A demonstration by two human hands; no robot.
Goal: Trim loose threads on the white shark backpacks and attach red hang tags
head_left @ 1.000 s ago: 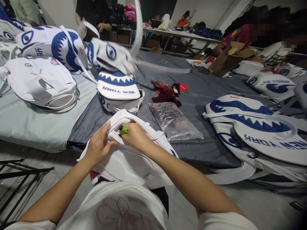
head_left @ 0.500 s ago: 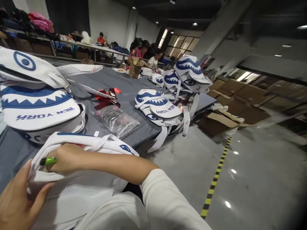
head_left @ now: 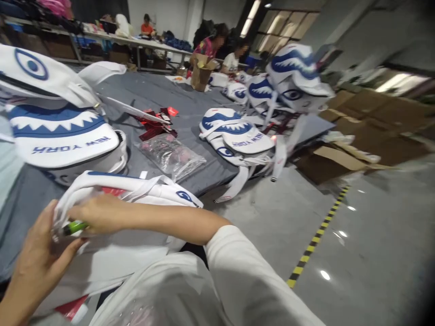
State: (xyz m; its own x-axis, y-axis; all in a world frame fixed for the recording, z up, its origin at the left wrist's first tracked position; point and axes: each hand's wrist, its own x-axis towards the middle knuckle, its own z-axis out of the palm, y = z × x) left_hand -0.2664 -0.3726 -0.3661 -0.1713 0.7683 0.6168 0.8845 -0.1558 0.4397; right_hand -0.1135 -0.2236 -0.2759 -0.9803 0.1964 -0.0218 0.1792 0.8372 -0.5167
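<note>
A white fabric backpack with blue trim (head_left: 136,192) lay at the near edge of the grey cloth-covered surface (head_left: 200,102), partly over the person's lap, and it was gripped from both sides. The right hand (head_left: 98,215) was closed around a small green lighter-like tool (head_left: 75,227), whose tip was kept against the bag's white edge binding; the left hand (head_left: 37,262) was curled on that same edge, with the fabric pinched between thumb and fingers. Compared with half a second earlier, the view had been tilted slightly downward and the hands were seen higher in the picture, yet the grip and the tool's place were unchanged, so the work on that edge was judged to be still in hand. Just behind, a white shark-mouth backpack lettered NEW YORK (head_left: 64,136) was stood, with a clear plastic packet (head_left: 171,156) and red tags (head_left: 154,124) lying near. Further shark-mouth bags (head_left: 238,140) were heaped well apart, to the right.
</note>
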